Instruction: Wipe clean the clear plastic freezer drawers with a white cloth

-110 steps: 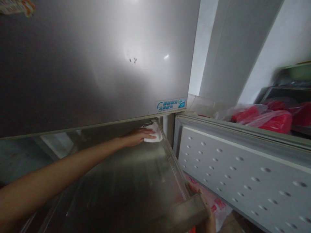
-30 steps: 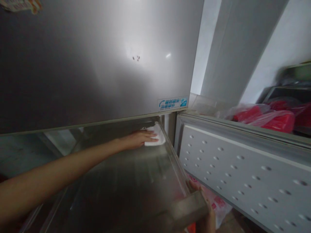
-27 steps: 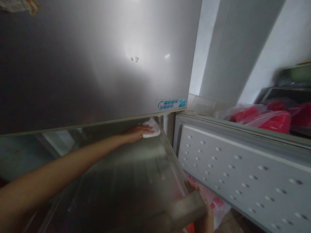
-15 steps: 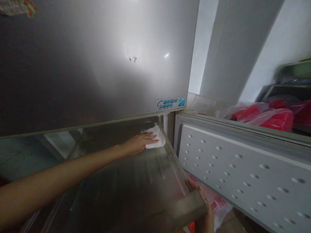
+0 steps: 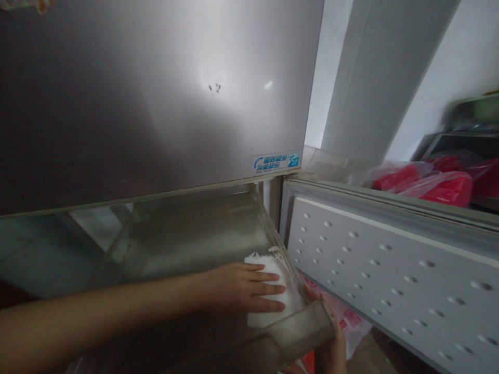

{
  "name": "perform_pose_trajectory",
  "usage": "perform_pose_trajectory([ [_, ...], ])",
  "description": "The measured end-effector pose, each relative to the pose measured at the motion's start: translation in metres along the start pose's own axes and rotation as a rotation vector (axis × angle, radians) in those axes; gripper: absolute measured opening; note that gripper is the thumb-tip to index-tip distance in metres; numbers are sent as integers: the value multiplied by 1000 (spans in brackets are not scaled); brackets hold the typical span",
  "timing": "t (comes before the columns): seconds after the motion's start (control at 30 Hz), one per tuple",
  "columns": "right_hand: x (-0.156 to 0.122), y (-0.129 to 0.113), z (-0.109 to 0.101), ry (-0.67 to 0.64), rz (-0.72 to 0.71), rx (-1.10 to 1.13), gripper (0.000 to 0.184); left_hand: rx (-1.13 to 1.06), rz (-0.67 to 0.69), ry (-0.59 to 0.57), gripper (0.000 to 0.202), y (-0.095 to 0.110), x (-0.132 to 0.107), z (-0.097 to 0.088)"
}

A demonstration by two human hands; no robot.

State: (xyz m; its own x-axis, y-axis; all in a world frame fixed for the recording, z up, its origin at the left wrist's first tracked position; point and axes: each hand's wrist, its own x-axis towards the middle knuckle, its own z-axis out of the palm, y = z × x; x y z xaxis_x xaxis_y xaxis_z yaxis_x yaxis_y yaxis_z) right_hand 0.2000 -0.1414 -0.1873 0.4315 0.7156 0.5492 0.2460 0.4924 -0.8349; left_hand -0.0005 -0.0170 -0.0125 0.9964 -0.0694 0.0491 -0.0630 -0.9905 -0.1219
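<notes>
My left hand (image 5: 249, 288) reaches in from the left, its fingers spread flat on a white cloth or paper towel (image 5: 265, 317). The white piece lies pressed against the inside of a clear plastic freezer drawer (image 5: 202, 221), near its right front corner. My right hand (image 5: 331, 332) is wrapped round the outside of that corner and grips the drawer, partly hidden behind its front piece (image 5: 300, 332). The drawer is pulled out beneath the upper door, tilted, and nothing else shows inside it.
Above the drawer is the closed grey refrigerator door (image 5: 175, 104) with a blue sticker (image 5: 275, 162). The dimpled lower door (image 5: 374, 270) stands swung out to the right. Red things in clear plastic bags (image 5: 440, 184) lie behind it; a pink-and-white bag (image 5: 351, 324) sits on the floor below.
My left hand has slid the white cloth or paper towel from the drawer's far right corner toward me to its near right corner. My right hand keeps its grip on the drawer.
</notes>
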Motion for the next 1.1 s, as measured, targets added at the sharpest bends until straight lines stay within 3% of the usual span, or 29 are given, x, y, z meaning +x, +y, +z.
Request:
perform_pose_trajectory([
  [0.1, 1, -3, 1, -4, -5, 3, 89, 3, -8, -57, 41, -14, -6, -7],
  [0.2, 2, -11, 5, 1, 14, 15, 89, -15, -103, -90, 43, -36, -16, -10],
  [0.43, 2, -30, 10, -25, 69, 8, 87, -149, -489, -44, 52, -105, -42, -8],
  [0.6, 8, -38, 9, -42, 46, 19, 96, -222, -817, 57, 49, -134, -41, -9],
  [0.73, 19, -39, 10, -54, 48, 14, 95, -216, -926, 57, 42, -149, -33, -12],
  [0.9, 28, -30, 13, -51, 95, 3, 84, -155, -977, 55, 50, -162, -28, -10],
  [1.0, 26, -23, 12, -38, 124, 0, 79, -132, -952, 44, 52, -154, -28, -8],
  [1.1, 21, -15, 10, -18, 139, 6, 78, -111, -873, 7, 55, -132, -28, -8],
])
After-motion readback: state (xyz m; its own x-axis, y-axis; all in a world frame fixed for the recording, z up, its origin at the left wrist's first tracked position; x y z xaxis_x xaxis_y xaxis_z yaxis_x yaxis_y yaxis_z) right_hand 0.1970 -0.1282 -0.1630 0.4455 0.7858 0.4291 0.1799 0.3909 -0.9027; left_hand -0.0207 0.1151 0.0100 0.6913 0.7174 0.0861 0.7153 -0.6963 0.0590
